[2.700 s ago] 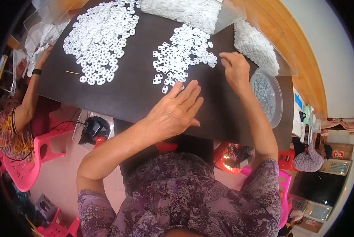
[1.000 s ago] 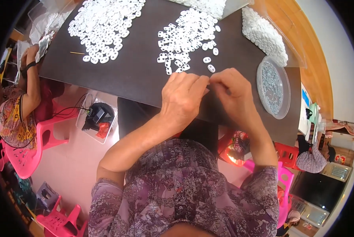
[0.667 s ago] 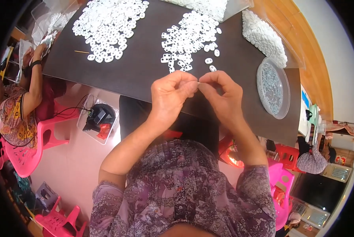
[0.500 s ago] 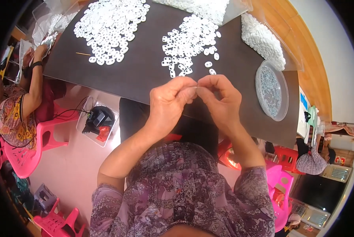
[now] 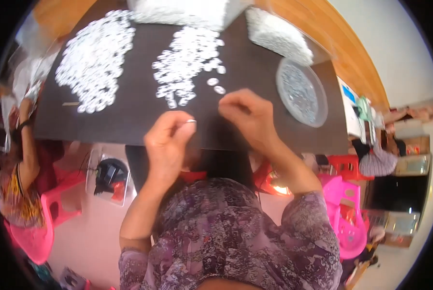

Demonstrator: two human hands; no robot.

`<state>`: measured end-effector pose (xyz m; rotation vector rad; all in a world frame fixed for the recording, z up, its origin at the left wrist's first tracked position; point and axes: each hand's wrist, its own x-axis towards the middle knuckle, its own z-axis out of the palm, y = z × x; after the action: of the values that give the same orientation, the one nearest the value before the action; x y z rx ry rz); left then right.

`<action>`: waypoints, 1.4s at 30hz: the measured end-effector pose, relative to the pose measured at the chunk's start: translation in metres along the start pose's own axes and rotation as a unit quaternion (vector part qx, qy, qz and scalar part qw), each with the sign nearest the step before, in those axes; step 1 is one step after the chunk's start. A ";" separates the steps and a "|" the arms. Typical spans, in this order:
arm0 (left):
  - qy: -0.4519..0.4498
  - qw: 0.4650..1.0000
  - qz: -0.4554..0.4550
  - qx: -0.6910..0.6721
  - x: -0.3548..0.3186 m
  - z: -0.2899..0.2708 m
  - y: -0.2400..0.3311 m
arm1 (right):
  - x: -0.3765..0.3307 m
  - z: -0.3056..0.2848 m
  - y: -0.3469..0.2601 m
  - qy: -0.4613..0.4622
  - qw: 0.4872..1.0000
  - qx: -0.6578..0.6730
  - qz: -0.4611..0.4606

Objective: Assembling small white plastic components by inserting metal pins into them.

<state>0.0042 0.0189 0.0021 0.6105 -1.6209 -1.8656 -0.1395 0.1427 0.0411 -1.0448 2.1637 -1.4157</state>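
Note:
My left hand (image 5: 167,140) is closed over the table's near edge, with a small white piece (image 5: 191,121) pinched between thumb and forefinger; only a bright edge of it shows. To its right and slightly farther away, my right hand (image 5: 248,113) has its fingertips drawn together, and what they hold, if anything, is hidden. Just beyond those fingertips lie two loose white oval pieces (image 5: 220,90), apart from a pile of small white pieces (image 5: 185,60). The picture is blurred by motion.
A larger pile of white oval pieces (image 5: 95,60) lies left on the dark table (image 5: 139,121), with a thin stick (image 5: 71,104) beside it. Clear bins of white pieces (image 5: 279,36) stand behind. A round dish of small metal parts (image 5: 301,92) sits right. A co-worker's arm (image 5: 28,150) is left.
My hands, which were together at the fingertips, have come apart. The left has drawn back toward me, while the right stays farther out. The view has swung, shifting the table leftward.

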 end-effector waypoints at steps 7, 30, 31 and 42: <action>-0.047 0.999 0.006 -0.016 0.003 0.012 -0.004 | 0.025 -0.143 0.068 0.260 0.917 -0.303 -0.013; -0.058 0.998 0.015 0.011 0.000 0.016 -0.019 | 0.043 -0.166 0.111 0.006 0.909 -0.416 -0.002; -0.058 0.998 0.021 0.009 -0.001 0.017 -0.020 | 0.043 -0.166 0.111 0.017 0.908 -0.419 -0.001; -0.063 0.998 0.019 0.017 0.001 0.016 -0.019 | 0.040 -0.168 0.112 0.014 0.881 -0.471 -0.045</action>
<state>-0.0100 0.0318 -0.0144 0.4808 -1.7371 -1.8850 -0.3165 0.2451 0.0184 -1.4146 2.9068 -0.3026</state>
